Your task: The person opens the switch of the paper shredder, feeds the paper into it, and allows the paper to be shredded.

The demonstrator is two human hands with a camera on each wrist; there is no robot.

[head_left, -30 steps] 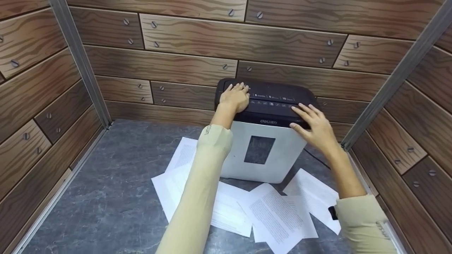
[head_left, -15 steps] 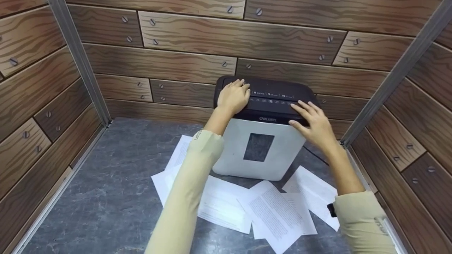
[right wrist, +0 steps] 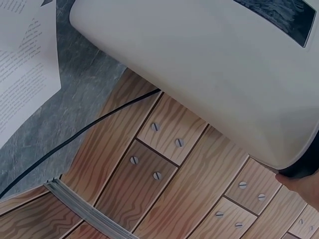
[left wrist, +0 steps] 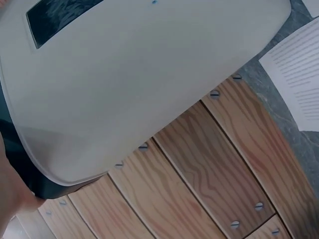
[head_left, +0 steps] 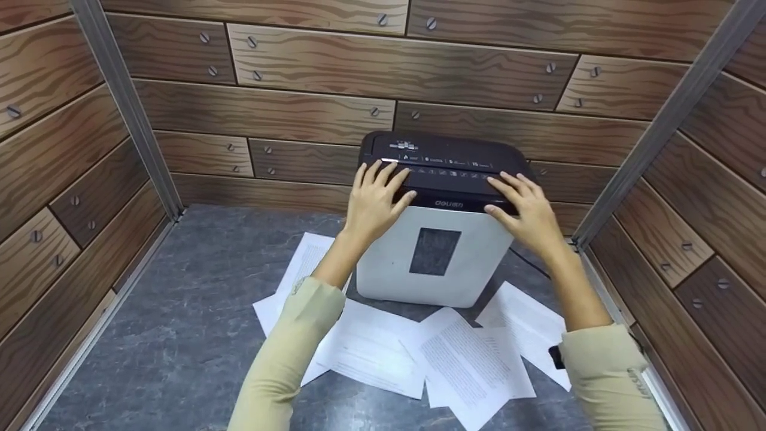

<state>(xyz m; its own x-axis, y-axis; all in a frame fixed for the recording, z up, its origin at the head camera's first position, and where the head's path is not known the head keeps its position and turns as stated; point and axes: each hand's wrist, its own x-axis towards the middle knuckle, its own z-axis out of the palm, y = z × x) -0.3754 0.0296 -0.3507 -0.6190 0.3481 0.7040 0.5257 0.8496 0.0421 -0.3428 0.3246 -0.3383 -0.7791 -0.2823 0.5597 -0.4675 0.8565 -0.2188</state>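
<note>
A paper shredder [head_left: 432,257] with a pale grey bin stands upright on the floor, topped by a black head [head_left: 449,158] with printed icons. Spread fingers of my left hand [head_left: 374,206] rest on the head's front left edge, the thumb at its front face. At the front right corner, my right hand [head_left: 532,218] lies with extended fingers on top and its thumb lower on the front. The bin's dark window [head_left: 435,251] faces me. In the right wrist view, part of the right hand [right wrist: 301,189] meets the black rim.
Several printed sheets [head_left: 467,365] lie overlapping on the dark floor [head_left: 179,311] in front of and beside the shredder. A black cord [head_left: 529,263] runs along its right side. Wood-patterned panels [head_left: 311,111] enclose the back and sides, with metal corner posts [head_left: 128,108].
My left hand has drawn back from the top left of the shredder head to its front left edge, uncovering a printed label there. The right hand stays about where it was.
</note>
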